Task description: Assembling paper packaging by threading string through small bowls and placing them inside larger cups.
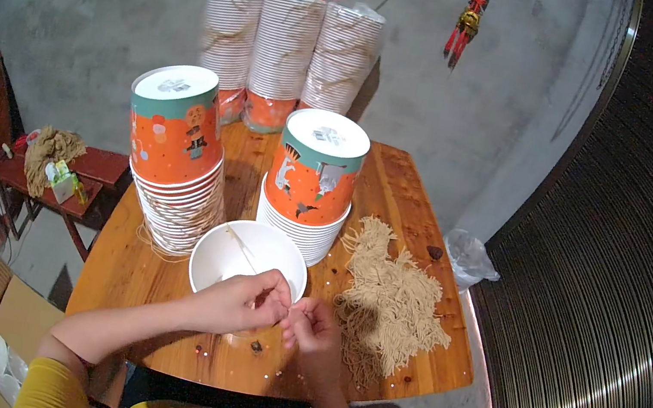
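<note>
At the near rim of a white paper bucket (216, 261), the fingertips of both my hands meet in a pinch. A thin pale string (242, 248) crosses the bucket's inside and runs to my left hand (250, 302), which is closed on it. My right hand (314, 335) is closed too; whatever lies between its fingertips is too small to make out. The bucket's mouth faces up toward me. A heap of tan string (397, 299) lies on the table to the right of my right hand.
Two stacks of upturned orange-and-green paper buckets, a left stack (176, 142) and a right stack (318, 176), stand behind the bucket on the wooden table (171, 343). Tall plastic-wrapped bucket stacks (286, 48) stand farther back. An open carton (23, 316) is at lower left, a red bench (101, 169) beyond.
</note>
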Demonstrator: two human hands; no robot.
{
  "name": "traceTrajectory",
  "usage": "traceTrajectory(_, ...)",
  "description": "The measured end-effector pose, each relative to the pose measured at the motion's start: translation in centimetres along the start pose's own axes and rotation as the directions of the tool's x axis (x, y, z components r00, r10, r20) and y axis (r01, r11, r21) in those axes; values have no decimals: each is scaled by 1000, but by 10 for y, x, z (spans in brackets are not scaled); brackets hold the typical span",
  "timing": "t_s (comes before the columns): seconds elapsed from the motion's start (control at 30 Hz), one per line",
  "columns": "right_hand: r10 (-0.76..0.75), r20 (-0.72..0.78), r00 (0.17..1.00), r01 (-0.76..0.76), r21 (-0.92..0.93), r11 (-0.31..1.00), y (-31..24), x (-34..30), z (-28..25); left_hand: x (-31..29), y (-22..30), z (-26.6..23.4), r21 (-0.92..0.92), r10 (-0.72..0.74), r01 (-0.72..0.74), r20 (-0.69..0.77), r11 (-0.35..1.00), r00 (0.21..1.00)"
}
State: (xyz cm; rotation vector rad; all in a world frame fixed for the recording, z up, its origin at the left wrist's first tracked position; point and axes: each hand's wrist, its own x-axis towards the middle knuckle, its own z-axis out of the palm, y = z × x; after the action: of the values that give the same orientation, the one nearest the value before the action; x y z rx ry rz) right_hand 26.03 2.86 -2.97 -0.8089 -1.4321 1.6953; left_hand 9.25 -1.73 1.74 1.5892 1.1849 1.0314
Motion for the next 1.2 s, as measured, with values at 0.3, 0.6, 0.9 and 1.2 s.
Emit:
traceTrajectory(0.3,-14,-18,1000,15,28,1000,-1,0,-1,0,-4,5,386,236,-200,-48,901,971)
traceTrajectory(0.6,19,-61,998,-19,6,1000,-2,0,-3,2,-3,4,423,307,-271,-19,865,952)
traceTrajectory(0.9,161,-57,985,-130,354,926,-5,2,-4,3,-7,4,212,135,-125,-35,969,990)
traceTrajectory(1.2,-35,-38,999,43,237,971,3,3,-5,8,-7,0,250,-23,13,37,968,999)
